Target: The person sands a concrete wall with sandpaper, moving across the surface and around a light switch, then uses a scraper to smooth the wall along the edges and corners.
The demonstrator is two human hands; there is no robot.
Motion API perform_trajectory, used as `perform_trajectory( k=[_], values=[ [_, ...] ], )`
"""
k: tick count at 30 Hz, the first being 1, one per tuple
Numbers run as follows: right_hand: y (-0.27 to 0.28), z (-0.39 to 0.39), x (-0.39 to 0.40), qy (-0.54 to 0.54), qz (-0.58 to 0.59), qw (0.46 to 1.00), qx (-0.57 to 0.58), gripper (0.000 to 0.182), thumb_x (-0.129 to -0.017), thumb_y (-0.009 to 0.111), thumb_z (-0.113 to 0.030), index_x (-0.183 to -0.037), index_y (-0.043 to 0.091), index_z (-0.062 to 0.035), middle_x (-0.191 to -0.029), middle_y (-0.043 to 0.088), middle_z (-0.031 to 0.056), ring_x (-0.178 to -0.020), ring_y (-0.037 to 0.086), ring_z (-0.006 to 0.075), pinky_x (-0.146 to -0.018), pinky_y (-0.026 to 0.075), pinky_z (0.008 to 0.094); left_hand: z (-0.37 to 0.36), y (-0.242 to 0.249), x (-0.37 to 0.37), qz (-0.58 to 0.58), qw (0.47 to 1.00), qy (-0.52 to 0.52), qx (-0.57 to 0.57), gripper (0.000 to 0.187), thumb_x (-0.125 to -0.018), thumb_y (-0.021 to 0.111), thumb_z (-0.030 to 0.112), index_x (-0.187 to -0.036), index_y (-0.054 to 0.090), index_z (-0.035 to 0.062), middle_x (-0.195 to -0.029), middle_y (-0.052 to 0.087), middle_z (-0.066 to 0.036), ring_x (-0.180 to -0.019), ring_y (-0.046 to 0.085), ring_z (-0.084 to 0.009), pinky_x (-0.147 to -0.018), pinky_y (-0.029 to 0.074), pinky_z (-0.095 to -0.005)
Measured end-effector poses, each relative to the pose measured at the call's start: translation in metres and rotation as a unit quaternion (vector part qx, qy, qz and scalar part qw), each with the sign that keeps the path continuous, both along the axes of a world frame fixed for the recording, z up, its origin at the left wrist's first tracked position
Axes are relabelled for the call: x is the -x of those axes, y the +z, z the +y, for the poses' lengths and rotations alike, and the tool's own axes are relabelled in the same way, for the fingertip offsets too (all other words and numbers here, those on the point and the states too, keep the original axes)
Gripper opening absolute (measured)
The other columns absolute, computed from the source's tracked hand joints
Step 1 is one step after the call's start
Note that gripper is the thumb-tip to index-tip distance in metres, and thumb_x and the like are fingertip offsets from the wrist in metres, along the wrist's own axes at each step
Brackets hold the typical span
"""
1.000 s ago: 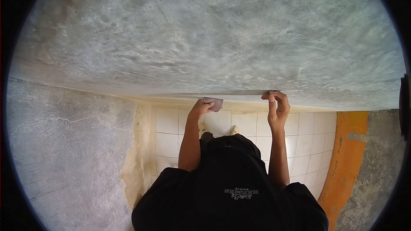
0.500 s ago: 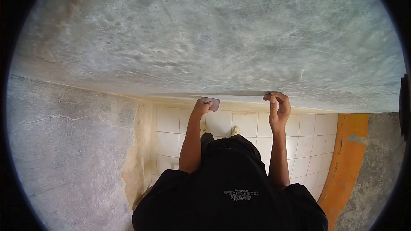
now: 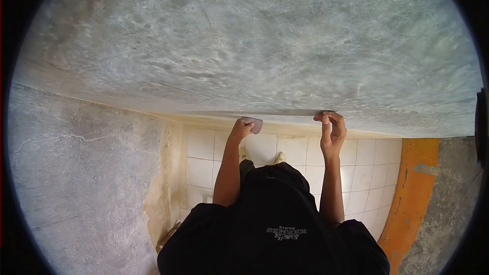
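Observation:
My left hand (image 3: 241, 129) is closed around a small purplish-grey piece of sandpaper (image 3: 257, 126), its fingers wrapped at the sheet's left end. Both are low, close to the grey plastered wall (image 3: 244, 40) in front of me. Further right, my right hand (image 3: 333, 130) is raised to the same wall with its fingers loosely bent and the thumb apart from the palm. Its fingertips appear to rest on the wall beside a dark shadow, and I see nothing held in it.
White floor tiles (image 3: 356, 173) lie below, where my feet (image 3: 280, 157) stand close to the wall. A cracked grey wall (image 3: 86, 188) rises on the left, with a cream strip at its edge. An orange painted band (image 3: 415, 188) stands on the right.
Both hands keep almost the same place and grip. The view has tilted very slightly, so the floor and walls sit a little lower.

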State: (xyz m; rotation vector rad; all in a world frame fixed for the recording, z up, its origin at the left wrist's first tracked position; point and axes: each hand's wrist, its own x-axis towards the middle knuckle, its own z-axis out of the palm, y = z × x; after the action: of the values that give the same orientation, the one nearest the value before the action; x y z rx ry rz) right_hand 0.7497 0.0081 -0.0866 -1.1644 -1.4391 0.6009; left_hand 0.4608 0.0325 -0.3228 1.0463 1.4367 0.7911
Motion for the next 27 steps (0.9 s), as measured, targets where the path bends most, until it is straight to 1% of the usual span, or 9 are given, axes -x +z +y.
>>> perform_trajectory(
  k=[3,6,9,12,15,18,21,24,27],
  values=[
    [0.001,0.000,-0.001,0.001,-0.007,1.000,0.000,0.013,-0.098,0.054,-0.010,-0.105,0.054,0.0010,-0.084,0.067,0.0141,-0.081,0.066,0.0205,-0.078,0.050,0.0320,0.002,0.016,0.000,-0.147,0.988,-0.003,0.044,0.032,-0.085,0.067,0.011,-0.110,0.061,-0.0091,-0.098,0.068,-0.014,-0.083,0.066,-0.0198,-0.070,0.056,-0.0331],
    [0.000,0.000,0.000,0.004,-0.005,1.000,-0.001,0.013,-0.098,0.053,-0.010,-0.105,0.054,0.0009,-0.085,0.067,0.0139,-0.081,0.066,0.0203,-0.078,0.050,0.0320,0.007,0.005,0.005,-0.045,0.997,-0.045,0.036,0.032,-0.086,0.067,0.011,-0.110,0.061,-0.0096,-0.100,0.068,-0.016,-0.083,0.066,-0.0198,-0.069,0.056,-0.0331],
    [0.000,-0.001,-0.002,0.002,-0.012,1.000,-0.002,0.013,-0.098,0.053,-0.010,-0.105,0.054,0.0008,-0.085,0.067,0.0138,-0.081,0.066,0.0202,-0.077,0.050,0.0321,0.010,0.018,0.007,-0.056,0.997,-0.024,0.043,0.033,-0.088,0.066,0.011,-0.112,0.060,-0.0106,-0.099,0.068,-0.016,-0.081,0.067,-0.0204,-0.068,0.055,-0.0332],
    [0.002,0.001,0.000,0.005,-0.010,1.000,-0.004,0.012,-0.098,0.053,-0.010,-0.105,0.054,0.0006,-0.085,0.067,0.0139,-0.081,0.066,0.0200,-0.077,0.050,0.0320,0.008,0.048,0.006,-0.062,0.995,-0.033,0.071,0.036,-0.089,0.066,0.011,-0.116,0.058,-0.0113,-0.099,0.068,-0.017,-0.087,0.067,-0.0213,-0.069,0.055,-0.0327],
    [0.001,-0.001,-0.002,0.001,-0.014,1.000,0.000,0.012,-0.098,0.053,-0.010,-0.104,0.054,0.0005,-0.085,0.067,0.0140,-0.080,0.065,0.0199,-0.077,0.051,0.0320,0.009,0.036,0.015,-0.049,0.993,-0.022,0.103,0.038,-0.089,0.067,0.013,-0.118,0.058,-0.0098,-0.103,0.067,-0.016,-0.093,0.066,-0.0222,-0.073,0.056,-0.0329],
    [-0.002,0.001,0.001,-0.001,-0.006,1.000,0.001,0.012,-0.098,0.053,-0.010,-0.104,0.054,0.0005,-0.085,0.067,0.0139,-0.080,0.065,0.0198,-0.077,0.051,0.0320,0.003,0.080,0.012,-0.059,0.993,0.009,0.104,0.036,-0.090,0.066,0.014,-0.119,0.059,-0.0058,-0.109,0.066,-0.014,-0.099,0.065,-0.0220,-0.079,0.057,-0.0330],
    [0.000,-0.001,-0.002,0.002,-0.009,1.000,0.004,0.012,-0.098,0.053,-0.010,-0.104,0.054,0.0006,-0.085,0.067,0.0140,-0.080,0.065,0.0196,-0.077,0.051,0.0320,-0.003,0.106,0.022,-0.158,0.984,-0.008,0.078,0.033,-0.093,0.063,0.014,-0.121,0.058,-0.0043,-0.111,0.066,-0.011,-0.096,0.066,-0.0195,-0.085,0.056,-0.0319],
    [-0.001,0.001,-0.002,-0.004,-0.006,1.000,0.001,0.012,-0.097,0.055,-0.009,-0.103,0.055,0.0011,-0.083,0.068,0.0142,-0.079,0.067,0.0201,-0.076,0.052,0.0322,-0.014,0.164,0.027,-0.264,0.964,0.033,0.023,0.031,-0.094,0.062,0.015,-0.120,0.060,-0.0021,-0.112,0.065,-0.010,-0.101,0.065,-0.0196,-0.087,0.056,-0.0330],
    [-0.004,0.001,0.002,-0.016,0.010,1.000,-0.005,0.011,-0.095,0.056,-0.008,-0.100,0.057,0.0018,-0.080,0.069,0.0144,-0.077,0.069,0.0214,-0.076,0.053,0.0327,-0.010,0.144,0.043,-0.248,0.968,-0.005,0.032,0.031,-0.094,0.062,0.016,-0.120,0.060,-0.0014,-0.113,0.065,-0.009,-0.102,0.064,-0.0192,-0.088,0.056,-0.0330]
  ],
)
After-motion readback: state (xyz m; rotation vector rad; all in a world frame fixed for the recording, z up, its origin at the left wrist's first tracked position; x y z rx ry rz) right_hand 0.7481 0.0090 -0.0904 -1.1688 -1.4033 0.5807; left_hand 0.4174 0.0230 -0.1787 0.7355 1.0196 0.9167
